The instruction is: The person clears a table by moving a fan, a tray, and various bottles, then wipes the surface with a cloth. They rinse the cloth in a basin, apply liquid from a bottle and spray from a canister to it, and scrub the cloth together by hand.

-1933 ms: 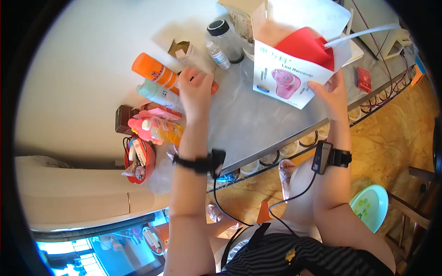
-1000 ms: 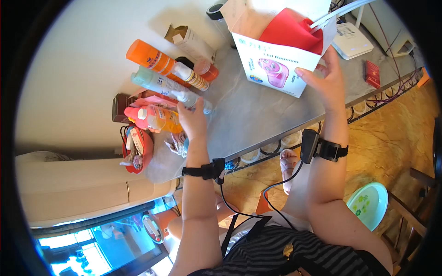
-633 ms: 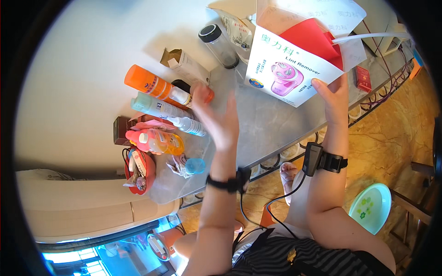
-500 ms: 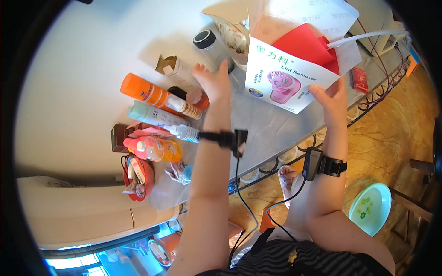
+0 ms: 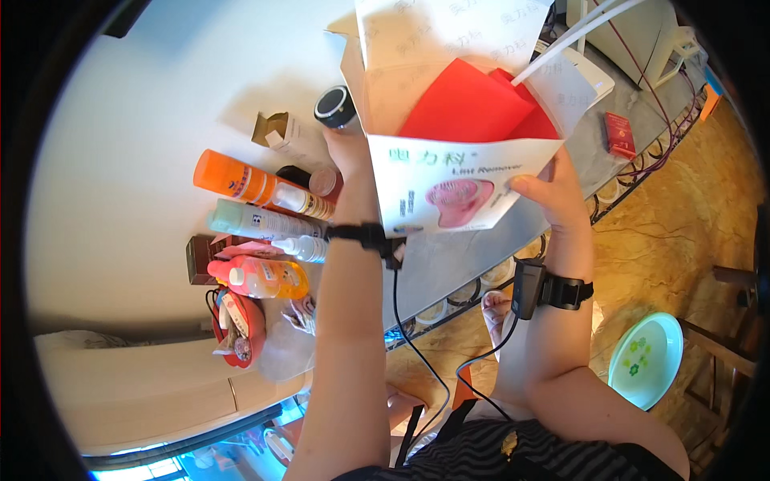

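Observation:
A white cardboard box (image 5: 401, 188) with a pink lint remover pictured on its front is held up, tilted, its flaps standing open. Inside it shows a red folded sheet or packet (image 5: 473, 104), and thin white cord-like strips (image 5: 553, 50) stick out past its right edge. My right hand (image 5: 555, 192) grips the box's right side, thumb on the front face. My left hand (image 5: 351, 152) is at the box's left edge, just below a clear jar with a black lid (image 5: 334, 106). The box hides its fingers, so whether it touches the box or jar cannot be told.
Along the wall on the grey table (image 5: 449, 272) stand a small open carton (image 5: 281, 132), an orange spray can (image 5: 233, 176), several bottles and a red basket (image 5: 247, 333). A small red box (image 5: 619, 135) lies at right. A green basin (image 5: 646, 361) is on the floor.
The box has come left and nearer, tilting so more of its inside shows. My left hand, spread open before, has moved slightly down and left, its fingers now behind the box.

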### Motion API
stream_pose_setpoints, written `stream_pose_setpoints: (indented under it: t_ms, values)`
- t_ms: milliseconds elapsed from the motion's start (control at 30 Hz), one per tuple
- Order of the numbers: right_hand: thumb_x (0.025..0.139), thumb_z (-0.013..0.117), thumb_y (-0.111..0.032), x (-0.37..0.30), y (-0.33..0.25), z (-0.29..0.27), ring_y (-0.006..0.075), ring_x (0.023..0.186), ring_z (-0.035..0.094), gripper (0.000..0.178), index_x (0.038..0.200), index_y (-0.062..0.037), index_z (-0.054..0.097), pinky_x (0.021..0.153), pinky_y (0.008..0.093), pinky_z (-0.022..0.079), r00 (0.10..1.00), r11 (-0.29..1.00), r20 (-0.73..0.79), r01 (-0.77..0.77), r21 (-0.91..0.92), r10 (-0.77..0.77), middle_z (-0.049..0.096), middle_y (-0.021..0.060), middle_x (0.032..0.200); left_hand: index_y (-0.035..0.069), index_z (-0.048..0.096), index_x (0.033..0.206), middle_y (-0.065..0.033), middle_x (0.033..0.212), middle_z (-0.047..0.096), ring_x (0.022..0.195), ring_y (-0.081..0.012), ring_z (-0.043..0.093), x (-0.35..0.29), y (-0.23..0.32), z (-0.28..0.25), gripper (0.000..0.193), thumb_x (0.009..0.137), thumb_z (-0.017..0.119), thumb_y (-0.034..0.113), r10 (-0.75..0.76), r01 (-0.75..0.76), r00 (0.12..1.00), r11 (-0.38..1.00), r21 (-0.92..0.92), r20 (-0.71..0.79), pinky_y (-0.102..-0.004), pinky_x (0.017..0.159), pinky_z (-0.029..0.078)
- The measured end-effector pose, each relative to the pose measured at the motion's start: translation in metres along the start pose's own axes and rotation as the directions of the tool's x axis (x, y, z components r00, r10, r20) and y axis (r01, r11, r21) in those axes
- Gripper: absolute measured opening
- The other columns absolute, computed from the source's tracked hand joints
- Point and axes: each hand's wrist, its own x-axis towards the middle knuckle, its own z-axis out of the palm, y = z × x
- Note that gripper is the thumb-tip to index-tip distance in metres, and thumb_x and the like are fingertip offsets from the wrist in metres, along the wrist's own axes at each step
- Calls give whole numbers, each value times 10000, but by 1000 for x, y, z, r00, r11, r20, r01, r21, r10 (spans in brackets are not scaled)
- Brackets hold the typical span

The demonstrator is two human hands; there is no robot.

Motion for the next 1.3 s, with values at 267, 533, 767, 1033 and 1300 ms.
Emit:
stream_pose_setpoints:
  t_ms: [267, 533, 767, 1033, 1300]
  values:
    - [612, 768, -194, 11, 15, 25, 187, 1093, 484, 791, 1284, -33, 382, 872, 320, 391, 970, 949, -40, 226, -220, -240, 520, 90, 1171, -44, 406, 1184, -158, 1144, 515, 1082, -224, 483, -52, -51, -86, 693, 637, 783, 150, 49, -49, 998, 999, 11, -37, -318, 937, 345]
    - [636, 766, -183, 17, 47, 70, 205, 1134, 464, 849, 1345, -61, 316, 892, 344, 405, 957, 894, 169, 280, -349, -234, 486, 109, 1229, 12, 476, 1167, -94, 1099, 562, 993, -195, 521, -102, -34, -132, 598, 668, 765, 168, 55, -58, 995, 998, -39, -87, -325, 888, 381]
    - [677, 730, -161, 30, 96, 103, 293, 1002, 547, 544, 1150, -53, 485, 839, 330, 455, 900, 631, 52, 343, -696, -432, 533, 172, 1153, -15, 409, 1200, -119, 1098, 558, 1016, -202, 523, -111, -22, -137, 680, 653, 773, 163, -61, 61, 998, 997, 38, -4, -328, 883, 389]
    - [757, 647, -165, 34, 129, 117, 207, 695, 610, 293, 1021, -78, 557, 645, 318, 484, 991, 872, -19, 106, -478, -131, 630, 121, 819, 23, 405, 1232, -93, 1136, 535, 1045, -186, 505, -101, -27, -134, 689, 661, 772, 141, -37, 37, 999, 999, 31, 15, -318, 901, 385]
    - [760, 646, -224, 47, 145, 113, 257, 1013, 544, 421, 1138, -79, 529, 769, 300, 455, 986, 889, -112, 63, -454, -127, 539, 137, 1155, -36, 434, 1136, -138, 1047, 556, 982, -209, 518, -95, -32, -135, 629, 654, 779, 176, -41, 41, 998, 999, 0, 43, -318, 878, 382]
